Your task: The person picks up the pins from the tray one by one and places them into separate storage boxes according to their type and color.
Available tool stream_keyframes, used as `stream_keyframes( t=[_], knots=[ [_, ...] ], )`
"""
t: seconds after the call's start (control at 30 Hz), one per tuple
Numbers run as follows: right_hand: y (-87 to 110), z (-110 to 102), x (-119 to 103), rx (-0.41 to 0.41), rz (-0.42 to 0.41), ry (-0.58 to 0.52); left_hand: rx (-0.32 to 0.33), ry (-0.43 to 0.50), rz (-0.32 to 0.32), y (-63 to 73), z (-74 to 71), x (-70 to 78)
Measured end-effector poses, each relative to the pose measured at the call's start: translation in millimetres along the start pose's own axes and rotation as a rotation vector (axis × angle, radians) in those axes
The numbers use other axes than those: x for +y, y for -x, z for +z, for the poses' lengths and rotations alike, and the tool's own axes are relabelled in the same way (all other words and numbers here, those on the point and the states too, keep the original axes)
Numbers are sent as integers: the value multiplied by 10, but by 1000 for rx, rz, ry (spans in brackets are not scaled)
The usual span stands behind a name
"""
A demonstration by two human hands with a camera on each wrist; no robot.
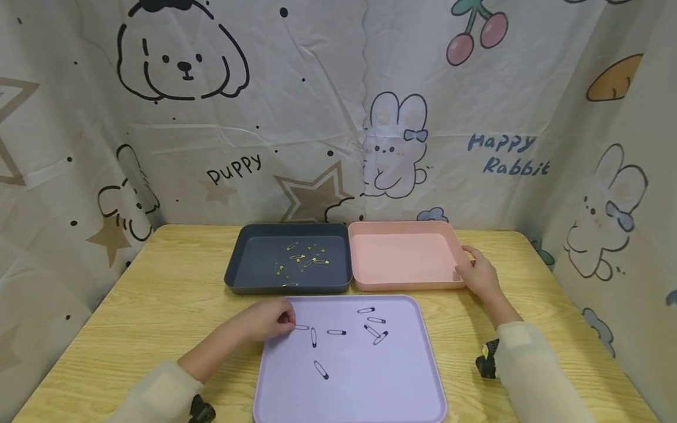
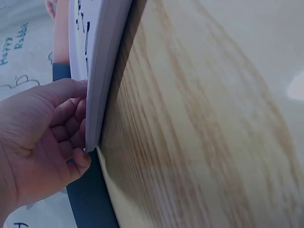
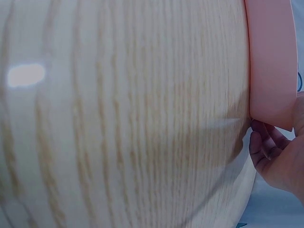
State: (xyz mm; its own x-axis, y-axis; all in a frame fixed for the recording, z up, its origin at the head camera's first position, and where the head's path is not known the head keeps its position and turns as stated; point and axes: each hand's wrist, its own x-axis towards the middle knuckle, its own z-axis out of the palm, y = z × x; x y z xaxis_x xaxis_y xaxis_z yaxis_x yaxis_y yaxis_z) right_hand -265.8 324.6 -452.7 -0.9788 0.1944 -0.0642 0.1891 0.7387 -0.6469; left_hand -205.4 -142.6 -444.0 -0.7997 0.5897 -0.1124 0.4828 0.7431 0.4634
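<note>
"Eight pins (image 1: 336,332) on the purple tray (image 1: 381,388), counting the one at the left grip (image 1: 271,320)?"

"Yes, and apparently pinched: fingertips together over one end of that pin (image 1: 302,327), near the tray's far left corner (not to be made out in the left wrist view, so judged from the head view)."

"And the right grip (image 1: 480,273)?"

"Curled on the right edge of the pink tray (image 1: 404,258), well apart from the pins."

"Heavy or light, going by looks?"

"Very light, probably. Thin, stiff wire with some spring, likely slick under fingertips. Hardly fragile. Fastened or not, too small to tell."

"Best place to take hold?"

"By the dark head, most likely: broader than the wire, easier to pinch. With the two crossing or nearly touching at the right, better to part first."

"Any others?"

"Yellow pins (image 1: 321,262), loose in the dark tray (image 1: 259,247), just beyond."
</note>
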Motion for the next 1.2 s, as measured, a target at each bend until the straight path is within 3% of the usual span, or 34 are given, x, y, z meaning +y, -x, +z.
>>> stream_keyframes(
  t=[0.23, 0.57, 0.9, 1.2],
  knots=[
    [-19, -2, -3, -3, -10, -15, -8, 98, 35, 0, -13, -45],
    [40, -12, -4, 9, -41, -13, 40, 202, 0, -39, -98, 27],
    [54, -23, -19, 13, -48, -16, 69, 212, -9, -314, -365, 150],
    [23, 12, 52, 30, -52, -52, 94, 295, -9, -633, -567, 191]
  ],
)
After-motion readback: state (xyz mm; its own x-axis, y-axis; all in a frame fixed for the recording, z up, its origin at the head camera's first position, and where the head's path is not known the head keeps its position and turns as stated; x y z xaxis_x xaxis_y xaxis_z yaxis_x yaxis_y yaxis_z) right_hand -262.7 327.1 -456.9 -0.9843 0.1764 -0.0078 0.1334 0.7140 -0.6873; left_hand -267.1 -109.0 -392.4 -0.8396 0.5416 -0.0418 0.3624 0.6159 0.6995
